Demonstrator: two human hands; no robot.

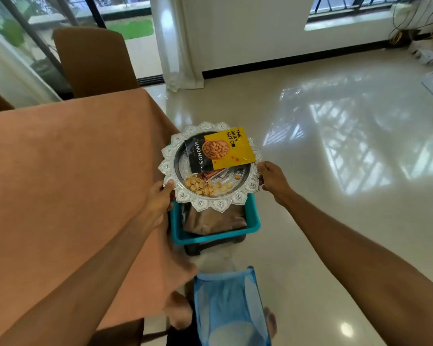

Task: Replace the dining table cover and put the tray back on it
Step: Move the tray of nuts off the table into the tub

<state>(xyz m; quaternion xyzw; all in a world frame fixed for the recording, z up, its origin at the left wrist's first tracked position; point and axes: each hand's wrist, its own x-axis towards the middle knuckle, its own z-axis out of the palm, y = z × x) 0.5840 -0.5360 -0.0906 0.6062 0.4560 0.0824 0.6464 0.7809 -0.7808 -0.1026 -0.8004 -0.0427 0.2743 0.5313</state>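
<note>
We see the table [60,171] draped in a brown cover [90,136], its right edge beside a blue bin [254,221] on the floor. Above that bin, just off the table's right edge, the silver tray [210,204] is carried by both hands. Our left hand [159,198] pinches its near-left rim, thumb on top; our right hand [273,179] clasps the right rim. An almond packet [221,151] and nut shells [201,187] lie on the tray.
</note>
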